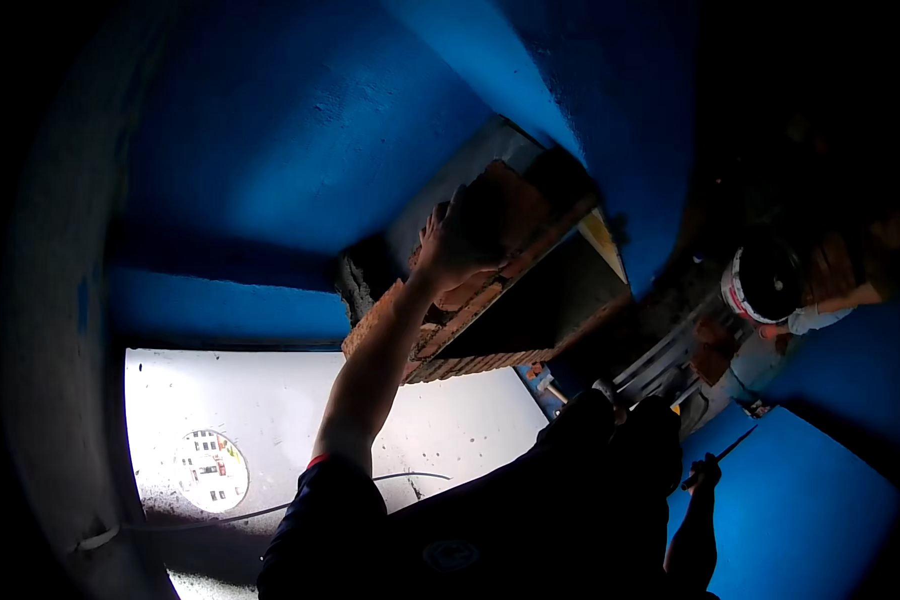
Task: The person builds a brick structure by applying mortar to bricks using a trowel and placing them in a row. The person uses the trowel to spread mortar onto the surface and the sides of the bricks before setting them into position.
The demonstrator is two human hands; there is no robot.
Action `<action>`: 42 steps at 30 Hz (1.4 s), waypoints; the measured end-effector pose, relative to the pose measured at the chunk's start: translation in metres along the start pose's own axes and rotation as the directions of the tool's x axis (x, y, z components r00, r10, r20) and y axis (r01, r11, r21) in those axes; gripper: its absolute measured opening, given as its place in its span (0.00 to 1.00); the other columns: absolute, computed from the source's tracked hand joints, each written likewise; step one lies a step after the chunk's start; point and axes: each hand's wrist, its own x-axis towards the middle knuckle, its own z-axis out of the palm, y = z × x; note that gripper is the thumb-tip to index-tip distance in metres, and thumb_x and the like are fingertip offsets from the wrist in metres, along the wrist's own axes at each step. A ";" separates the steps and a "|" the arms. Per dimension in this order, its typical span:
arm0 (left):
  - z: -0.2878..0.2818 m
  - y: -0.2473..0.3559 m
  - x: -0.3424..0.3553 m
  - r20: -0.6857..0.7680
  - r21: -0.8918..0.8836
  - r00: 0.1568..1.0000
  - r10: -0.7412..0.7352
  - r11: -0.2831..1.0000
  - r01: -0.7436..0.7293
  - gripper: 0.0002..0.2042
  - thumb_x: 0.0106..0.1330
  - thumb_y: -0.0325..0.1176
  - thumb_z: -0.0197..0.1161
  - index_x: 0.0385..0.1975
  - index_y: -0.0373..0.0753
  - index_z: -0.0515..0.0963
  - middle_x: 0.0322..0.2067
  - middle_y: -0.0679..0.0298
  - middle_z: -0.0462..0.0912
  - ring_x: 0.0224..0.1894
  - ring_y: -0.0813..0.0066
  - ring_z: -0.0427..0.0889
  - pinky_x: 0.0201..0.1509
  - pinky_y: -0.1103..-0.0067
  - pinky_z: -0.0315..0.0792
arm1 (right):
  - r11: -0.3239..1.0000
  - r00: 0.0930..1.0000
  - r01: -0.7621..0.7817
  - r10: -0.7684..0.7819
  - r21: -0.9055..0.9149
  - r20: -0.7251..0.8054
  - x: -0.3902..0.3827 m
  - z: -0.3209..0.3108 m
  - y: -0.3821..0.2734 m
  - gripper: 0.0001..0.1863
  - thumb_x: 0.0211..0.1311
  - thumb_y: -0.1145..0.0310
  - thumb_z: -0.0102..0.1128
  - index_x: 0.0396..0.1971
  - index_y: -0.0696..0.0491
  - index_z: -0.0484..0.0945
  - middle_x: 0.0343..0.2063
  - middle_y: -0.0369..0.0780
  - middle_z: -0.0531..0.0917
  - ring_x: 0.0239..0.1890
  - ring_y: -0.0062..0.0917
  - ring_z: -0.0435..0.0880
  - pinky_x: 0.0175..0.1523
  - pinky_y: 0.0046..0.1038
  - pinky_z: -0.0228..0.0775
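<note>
A low structure of reddish-brown bricks (pixel 400 310) with a dark hollow stands in the corner of blue walls. My left hand (pixel 457 243) reaches over its top, fingers bent around a brick (pixel 510 205) and thumb to the right; deep shadow hides part of the grip. Down at the lower right, my right hand (pixel 705 472) is closed around the handle of a thin, dark, pointed tool (pixel 738 444), which looks like a trowel seen edge-on. It is held away from the bricks, near a blue surface.
At the right, another person's hand (pixel 773 330) is beside a white bucket (pixel 738 290). Loose brick pieces (pixel 712 352) lie below it. A hammer-like tool (pixel 550 388) lies by the brickwork. A cable (pixel 270 512) crosses the brightly lit white surface (pixel 300 420) at the left.
</note>
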 end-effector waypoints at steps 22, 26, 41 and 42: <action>-0.001 -0.021 -0.009 0.099 -0.062 0.973 0.209 0.977 -0.203 0.57 0.40 0.60 0.71 0.69 0.44 0.45 0.66 0.49 0.52 0.65 0.46 0.54 0.67 0.54 0.52 | 0.505 0.913 0.399 -0.296 -0.765 0.281 -0.083 0.079 0.012 0.16 0.71 0.65 0.46 0.22 0.54 0.72 0.11 0.35 0.62 0.11 0.24 0.58 0.20 0.32 0.55; 0.019 -0.060 -0.006 0.158 0.004 0.936 0.314 0.948 -0.319 0.45 0.54 0.56 0.63 0.69 0.46 0.49 0.69 0.49 0.46 0.69 0.46 0.48 0.69 0.58 0.51 | 0.055 0.547 0.815 -0.400 -0.576 0.735 -0.128 0.123 0.009 0.14 0.71 0.63 0.47 0.24 0.51 0.72 0.11 0.32 0.62 0.10 0.17 0.55 0.17 0.27 0.49; 0.000 -0.085 -0.040 0.126 -0.023 0.925 0.360 0.933 -0.360 0.33 0.65 0.47 0.55 0.66 0.36 0.54 0.66 0.45 0.53 0.68 0.49 0.52 0.70 0.65 0.52 | -0.352 -0.002 0.936 -0.069 -0.023 0.998 -0.410 0.400 0.080 0.26 0.68 0.71 0.47 0.66 0.44 0.59 0.27 0.44 0.76 0.24 0.28 0.76 0.26 0.27 0.66; 0.002 -0.086 -0.038 0.127 -0.005 0.932 0.340 0.939 -0.343 0.33 0.66 0.47 0.54 0.66 0.36 0.54 0.66 0.44 0.52 0.68 0.49 0.52 0.70 0.65 0.51 | -0.356 -0.004 0.934 -0.082 -0.025 0.997 -0.402 0.403 0.087 0.26 0.68 0.71 0.47 0.66 0.44 0.59 0.27 0.44 0.76 0.24 0.28 0.76 0.26 0.27 0.66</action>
